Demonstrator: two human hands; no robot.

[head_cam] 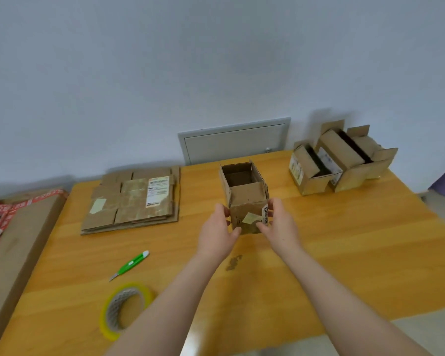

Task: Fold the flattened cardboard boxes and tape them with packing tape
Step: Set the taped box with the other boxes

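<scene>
Pale wall stands behind the wooden table (344, 253). At its middle the box (244, 199) stands upright with top flaps open, straight ahead of both hands. The left hand (217, 227) and right hand (278, 224) hold its near lower corners, fingers curled around the sides. The tape (125, 309) lies near-left, closer to the left hand.

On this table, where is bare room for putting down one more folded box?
The widest bare patch of the table lies right of the right hand, in front of the folded boxes. A narrower strip runs between the flat stack and the open box. The front left is crowded by knife and tape roll.
</scene>
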